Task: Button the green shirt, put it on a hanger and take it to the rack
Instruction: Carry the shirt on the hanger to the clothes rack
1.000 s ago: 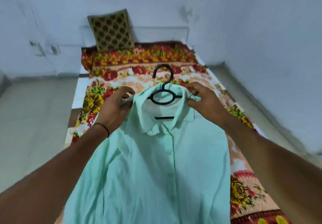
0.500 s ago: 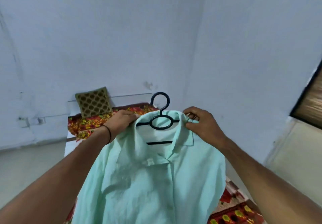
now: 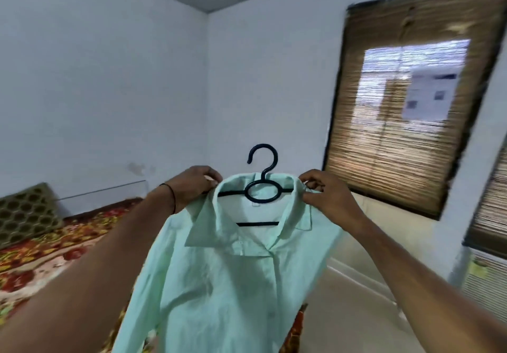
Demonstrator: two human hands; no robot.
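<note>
Right, the mint-green shirt (image 3: 225,284) hangs on the black hanger (image 3: 264,181), front closed, held up in mid-air. The left hand (image 3: 192,188) has its grip clamped on one shoulder, and the right hand (image 3: 326,196) has its grip pinching the other beside the collar. Floral bed (image 3: 41,256) lower left, bamboo blind (image 3: 406,133) on the far wall.

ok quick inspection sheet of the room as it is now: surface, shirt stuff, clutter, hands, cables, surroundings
surface: bed with a flowered cover, lower left
job's things: green shirt on a black hanger, held up in the air; no rack seen
clutter: patterned cushion at the head of the bed
grippers: left hand and right hand each grip a shoulder of the shirt
cables: nothing seen
surroundings: white walls, window with a bamboo blind
</note>
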